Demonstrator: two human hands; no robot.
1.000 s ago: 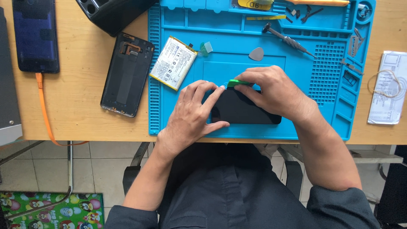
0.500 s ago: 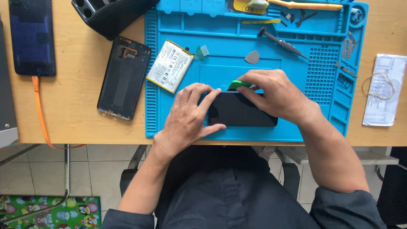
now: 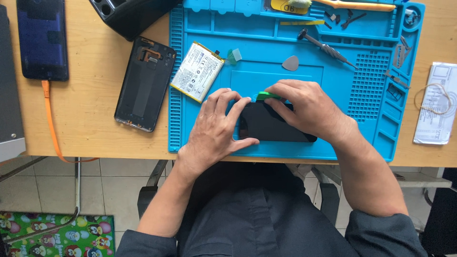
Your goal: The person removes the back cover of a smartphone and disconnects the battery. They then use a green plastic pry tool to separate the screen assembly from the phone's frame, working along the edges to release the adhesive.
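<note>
Both hands cover much of the dark phone (image 3: 276, 127); green tool (image 3: 264, 95) mostly hidden.
</note>
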